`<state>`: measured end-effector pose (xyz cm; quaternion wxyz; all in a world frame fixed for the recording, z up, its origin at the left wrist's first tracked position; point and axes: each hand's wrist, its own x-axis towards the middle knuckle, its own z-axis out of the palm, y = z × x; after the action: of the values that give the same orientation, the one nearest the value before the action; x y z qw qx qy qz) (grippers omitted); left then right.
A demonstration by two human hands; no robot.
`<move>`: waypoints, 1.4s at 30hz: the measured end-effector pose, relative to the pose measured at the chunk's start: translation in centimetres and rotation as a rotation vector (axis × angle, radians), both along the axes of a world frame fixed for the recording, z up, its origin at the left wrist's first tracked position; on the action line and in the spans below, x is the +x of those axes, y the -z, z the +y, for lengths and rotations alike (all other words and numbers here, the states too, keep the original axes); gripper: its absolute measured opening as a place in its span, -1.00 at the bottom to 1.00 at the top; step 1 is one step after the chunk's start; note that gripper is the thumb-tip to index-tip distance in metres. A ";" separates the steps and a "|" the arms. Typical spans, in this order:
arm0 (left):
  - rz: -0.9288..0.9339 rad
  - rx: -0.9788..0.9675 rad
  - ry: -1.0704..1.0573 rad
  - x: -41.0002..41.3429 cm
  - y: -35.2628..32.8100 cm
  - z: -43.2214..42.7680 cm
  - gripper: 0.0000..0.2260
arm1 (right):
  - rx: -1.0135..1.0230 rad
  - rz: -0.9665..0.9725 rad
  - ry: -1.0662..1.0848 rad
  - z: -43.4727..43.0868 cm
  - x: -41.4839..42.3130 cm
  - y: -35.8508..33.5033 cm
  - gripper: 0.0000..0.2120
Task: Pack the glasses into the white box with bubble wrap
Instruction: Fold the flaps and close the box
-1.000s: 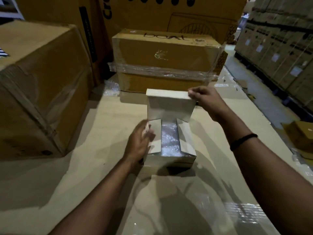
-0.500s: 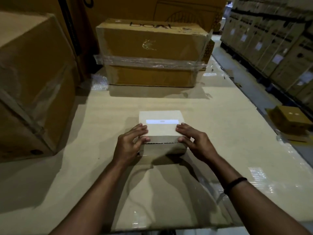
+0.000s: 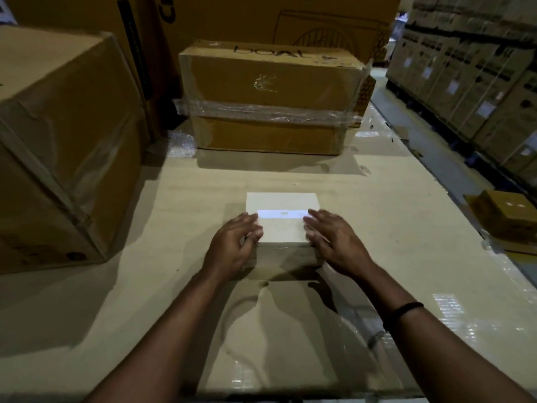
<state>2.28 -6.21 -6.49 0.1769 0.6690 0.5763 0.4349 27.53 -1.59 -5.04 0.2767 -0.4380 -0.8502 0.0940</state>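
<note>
1. At the centre of the frame, the white box (image 3: 282, 216) sits on the cardboard surface (image 3: 392, 205) with its lid down flat; neither glasses nor wrap can be seen, so any contents are hidden inside
2. At the box's left edge, the left hand (image 3: 232, 245) has its fingers curled over the lid, thumb against the side, gripping that edge
3. At the right edge, the right hand (image 3: 334, 242) lies with its fingers fairly straight and spread, pressing on the lid without wrapping round it
4. My judgement: the filling step looks finished and the closing step is nearly over; the front face is in shadow, so I cannot tell whether the flap is fully tucked
5. What seems left: seating the flap, perhaps sealing
6. In the upper left of the frame, 1 loose scrap of bubble wrap (image 3: 181, 142) lies beside the taped brown carton (image 3: 270, 97), well apart from the box
</note>
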 end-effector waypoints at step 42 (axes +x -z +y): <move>0.111 -0.044 -0.217 -1.3 1.7 8.3 -0.53 | -0.249 0.221 0.281 7.1 -5.7 2.6 -0.52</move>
<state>0.98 2.07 -8.23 0.1115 0.6215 0.6637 0.4010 21.84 5.49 -7.68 0.3221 -0.5701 -0.7271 0.2063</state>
